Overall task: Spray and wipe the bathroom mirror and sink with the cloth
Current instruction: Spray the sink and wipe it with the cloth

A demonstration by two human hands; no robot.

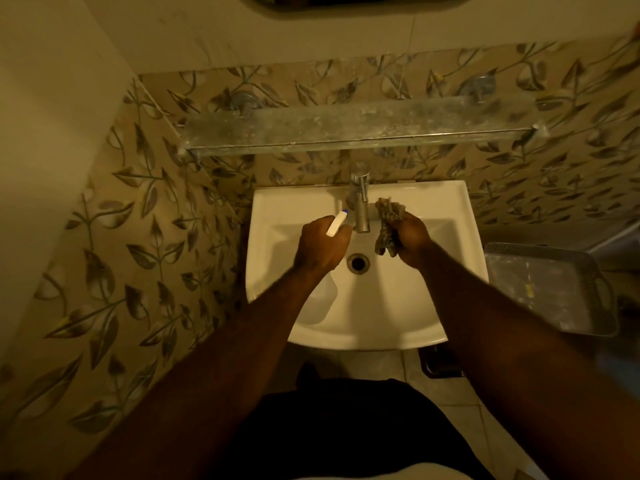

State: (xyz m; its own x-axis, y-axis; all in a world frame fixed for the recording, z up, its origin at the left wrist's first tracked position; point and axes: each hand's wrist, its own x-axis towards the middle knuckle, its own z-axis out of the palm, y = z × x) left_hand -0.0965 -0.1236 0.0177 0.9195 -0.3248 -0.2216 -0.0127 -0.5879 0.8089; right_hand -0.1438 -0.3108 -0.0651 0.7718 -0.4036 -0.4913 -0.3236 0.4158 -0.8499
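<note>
A white sink (450, 258) fills the middle of the head view, with a steel tap (361, 202) at its back and a drain (358, 263) in the bowl. My left hand (322, 245) is shut on a spray bottle (335, 225); its white nozzle points toward the tap and its clear body hangs below my wrist. My right hand (412, 240) grips a bunched patterned cloth (388, 225) just right of the tap, over the bowl. Only the bottom edge of the mirror (349, 0) shows at the top.
A dusty glass shelf (360, 128) runs along the leaf-patterned tiled wall above the tap. A grey plastic tray (554, 289) sits to the right of the sink. A plain wall closes in on the left. Floor tiles show below the sink.
</note>
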